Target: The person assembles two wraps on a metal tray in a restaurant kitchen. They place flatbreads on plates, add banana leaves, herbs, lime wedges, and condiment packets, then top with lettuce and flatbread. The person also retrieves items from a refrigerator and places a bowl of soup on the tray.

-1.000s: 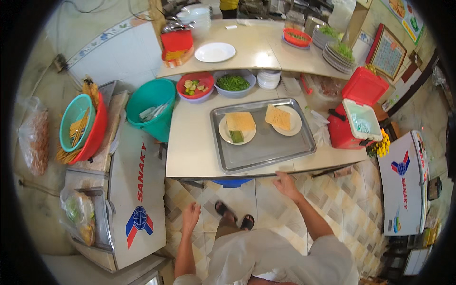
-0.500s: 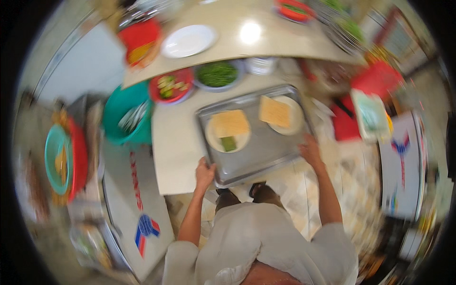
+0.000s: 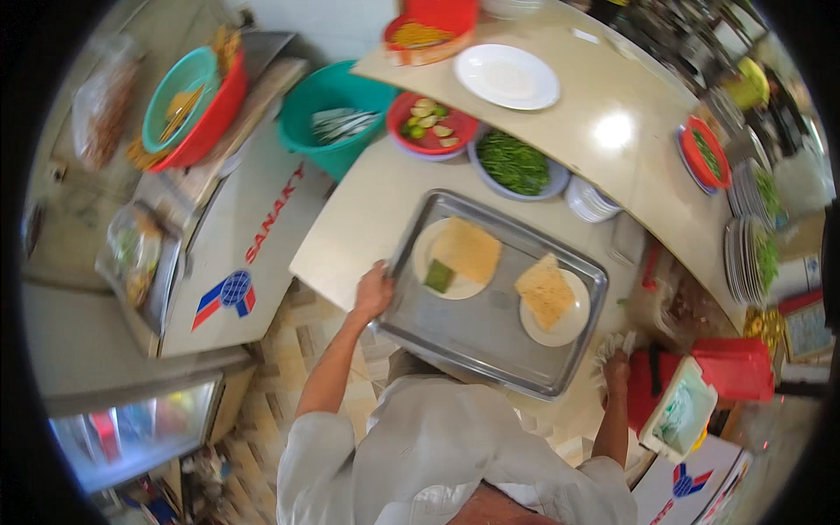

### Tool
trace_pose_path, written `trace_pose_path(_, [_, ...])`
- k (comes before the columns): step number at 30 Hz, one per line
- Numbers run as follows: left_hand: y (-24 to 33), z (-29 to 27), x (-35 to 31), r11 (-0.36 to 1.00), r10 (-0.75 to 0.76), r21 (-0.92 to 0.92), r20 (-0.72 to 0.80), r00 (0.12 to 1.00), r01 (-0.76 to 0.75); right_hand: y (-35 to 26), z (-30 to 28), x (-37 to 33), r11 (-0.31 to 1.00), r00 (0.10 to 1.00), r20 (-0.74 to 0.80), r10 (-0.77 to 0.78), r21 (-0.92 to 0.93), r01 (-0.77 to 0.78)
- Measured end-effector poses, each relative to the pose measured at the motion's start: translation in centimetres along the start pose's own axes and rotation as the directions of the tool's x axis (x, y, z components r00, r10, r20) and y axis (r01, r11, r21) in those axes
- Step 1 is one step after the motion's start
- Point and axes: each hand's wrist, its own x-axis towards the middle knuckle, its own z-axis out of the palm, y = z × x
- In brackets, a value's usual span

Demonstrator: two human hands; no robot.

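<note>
1. Head view: left hand [image 3: 374,293] is gripping the metal tray [image 3: 437,337] by its left edge, fingers curled at the rim.
2. Tray is sitting mid-frame, askew over the bench [image 3: 350,232].
3. Left plate [image 3: 459,292] is carrying a tan sheet [image 3: 475,248] plus a green piece [image 3: 439,276]; right plate [image 3: 575,308] is carrying another tan sheet [image 3: 544,296].
4. Right hand [image 3: 617,374], lower right, is meeting a crumpled white item [image 3: 612,348] beside the red cooler [image 3: 648,394]; can't tell if fingers are pinching or spread.
5. Bowl of greens [image 3: 514,164] is standing above the tray, upper centre.
</note>
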Motion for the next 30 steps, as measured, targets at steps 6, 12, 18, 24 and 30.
trace_pose_path(6, [0.2, -1.1, 0.4, 0.993, -0.097, 0.077, 0.098, 0.990, 0.090, -3.8, -8.9, 1.2, 0.992, 0.967, 0.240, 0.086, 0.073, -0.106])
trace_pose_path(12, [0.9, -1.5, 1.1, 0.995, -0.008, 0.098, 0.075, 0.997, 0.001, -13.4, -20.0, 3.6, 0.920, 0.998, 0.027, -0.050, 0.390, 0.035])
trace_pose_path(18, [5.2, -1.8, 2.3, 0.995, 0.100, 0.011, -0.085, 0.991, -0.099, -20.3, -24.2, 6.9, 0.729, 0.977, -0.030, -0.212, 0.661, 0.179])
trace_pose_path(24, [6.4, -1.0, 2.7, 0.982, 0.130, -0.131, -0.042, 0.991, -0.134, -22.7, -25.7, 14.1, 0.819, 0.773, -0.568, -0.282, 0.277, 0.502])
trace_pose_path(30, [6.0, 0.1, 1.8, 0.974, 0.065, -0.214, -0.025, 0.998, -0.069, -22.7, -23.4, 20.9, 0.977, 0.924, -0.375, -0.075, 0.159, 0.144])
